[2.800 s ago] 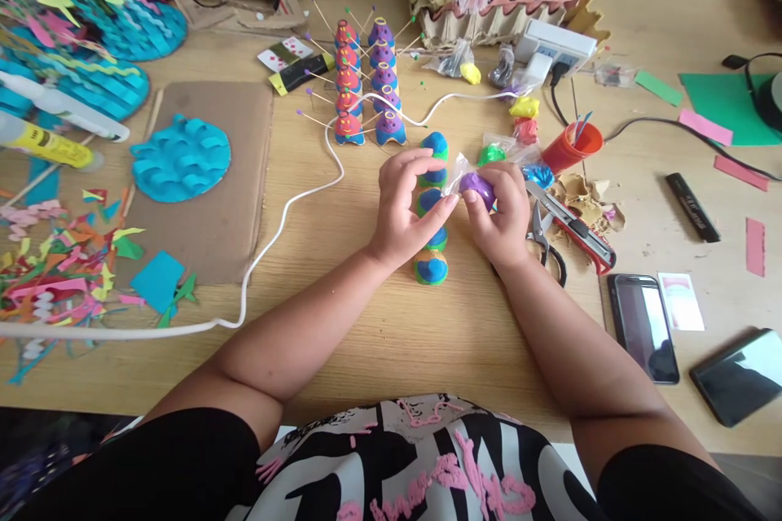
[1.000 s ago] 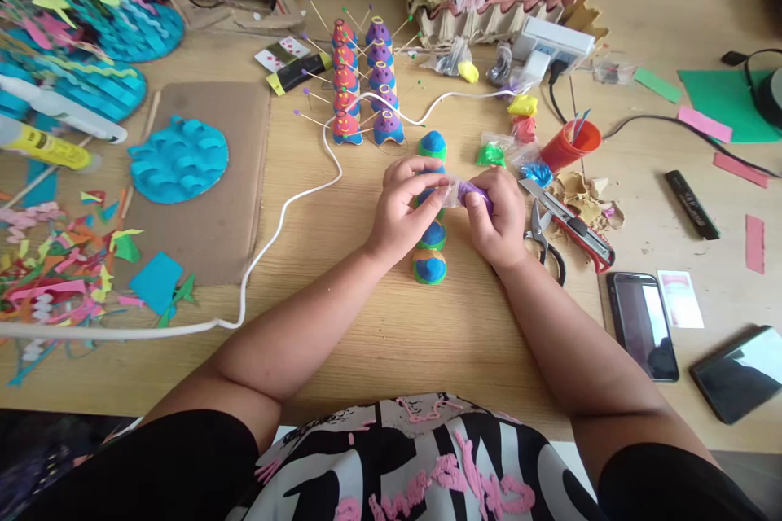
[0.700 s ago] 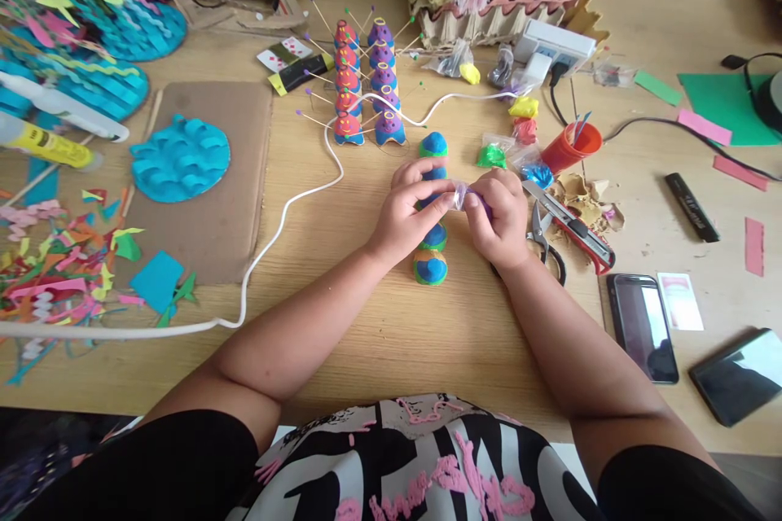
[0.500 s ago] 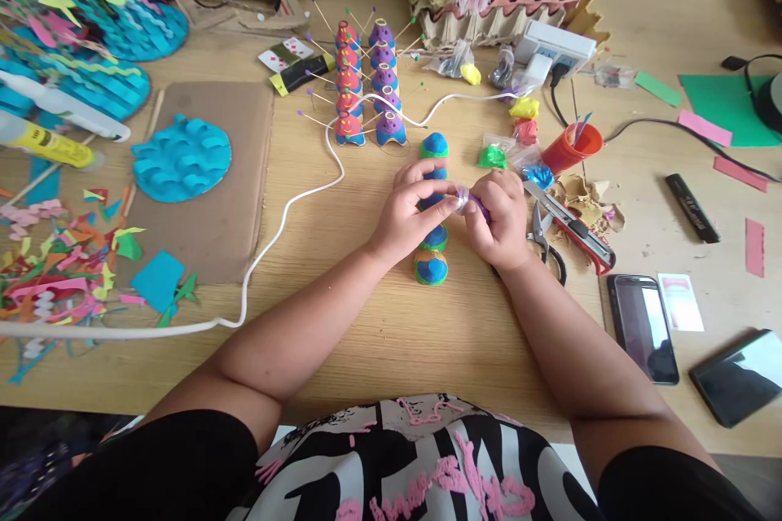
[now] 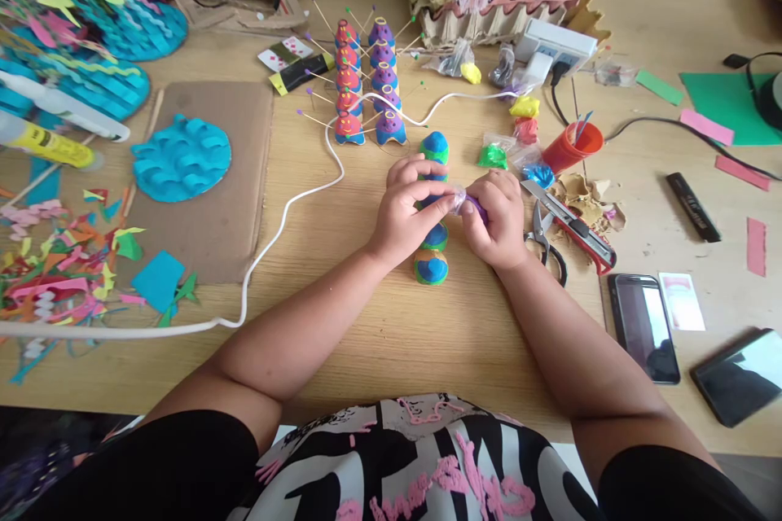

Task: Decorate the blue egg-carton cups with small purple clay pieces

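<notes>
My left hand [image 5: 408,210] pinches the clear end of a small plastic bag [image 5: 459,197] between thumb and index finger. Purple clay [image 5: 477,210] fills the bag's other end, and my right hand [image 5: 498,218] is closed around it. Both hands are held over a row of blue and green painted egg-carton cups [image 5: 432,269], partly hidden by my left fingers. Beyond them stand two rows of finished cups with faces, red ones [image 5: 349,127] on the left and purple ones [image 5: 389,125] on the right, with coloured sticks poking out.
A white cable [image 5: 293,199] snakes across the table to a power strip [image 5: 559,45]. To the right lie scissors [image 5: 541,236], a box cutter [image 5: 574,224], an orange cup [image 5: 573,145] and a phone [image 5: 644,326]. Cardboard [image 5: 244,220] and paper scraps [image 5: 58,285] lie left.
Both hands have shifted very slightly left, still holding the bag of purple clay. A bit more of the purple clay shows by my right hand. Nothing else has visibly moved.
</notes>
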`<state>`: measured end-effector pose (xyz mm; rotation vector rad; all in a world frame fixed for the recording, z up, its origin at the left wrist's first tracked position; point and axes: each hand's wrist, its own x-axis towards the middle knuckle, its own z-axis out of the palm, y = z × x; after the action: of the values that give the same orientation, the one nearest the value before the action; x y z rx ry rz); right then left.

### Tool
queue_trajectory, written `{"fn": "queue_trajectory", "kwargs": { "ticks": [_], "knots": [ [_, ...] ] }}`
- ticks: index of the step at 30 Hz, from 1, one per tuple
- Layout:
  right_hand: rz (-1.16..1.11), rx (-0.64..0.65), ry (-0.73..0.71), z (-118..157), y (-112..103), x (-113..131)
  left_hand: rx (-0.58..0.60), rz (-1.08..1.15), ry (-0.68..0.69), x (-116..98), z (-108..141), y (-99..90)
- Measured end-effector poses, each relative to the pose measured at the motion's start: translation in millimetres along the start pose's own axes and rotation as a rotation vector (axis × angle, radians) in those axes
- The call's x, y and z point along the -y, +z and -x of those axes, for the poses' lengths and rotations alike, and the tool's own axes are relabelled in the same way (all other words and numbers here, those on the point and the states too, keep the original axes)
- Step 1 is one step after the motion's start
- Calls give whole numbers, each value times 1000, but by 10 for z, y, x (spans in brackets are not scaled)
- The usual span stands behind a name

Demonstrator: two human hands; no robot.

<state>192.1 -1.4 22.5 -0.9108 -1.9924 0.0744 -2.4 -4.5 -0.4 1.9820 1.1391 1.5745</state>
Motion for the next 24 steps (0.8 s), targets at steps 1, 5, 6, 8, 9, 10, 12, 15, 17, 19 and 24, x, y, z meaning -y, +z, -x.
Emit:
{"fn": "queue_trajectory", "kwargs": {
  "ticks": [1,5,6,8,9,10,12,15,17,19,24],
  "knots": [
    [-1,-1,0,-2,2,3,-2,-10,-1,-4,-3,-6],
    [-1,-3,8,-6,11,18,-5,-37,-12,-27,-10,-23],
    [-1,-3,15,-5,13,21,-7,-46,-16,-31,-10,-26],
    [-5,-3,30,-4,17,24,-12,-61,-23,-34,-10,-27],
    [-9,-3,36,-3,18,24,-14,-64,-25,-31,-10,-28],
    [-12,-2,42,-2,18,23,-16,-65,-26,-26,-10,-28],
    [-13,-2,50,-1,17,21,-18,-57,-23,-9,-13,-32],
    [-14,-5,60,2,14,19,-9,-25,-26,16,-21,-45],
    [-13,3,78,5,12,21,4,-12,-45,13,-27,-56],
    [-1,17,102,8,12,23,15,-16,-77,-10,-30,-59],
    [13,26,150,7,8,11,-82,126,-187,-5,-19,-10]
  ]
}}
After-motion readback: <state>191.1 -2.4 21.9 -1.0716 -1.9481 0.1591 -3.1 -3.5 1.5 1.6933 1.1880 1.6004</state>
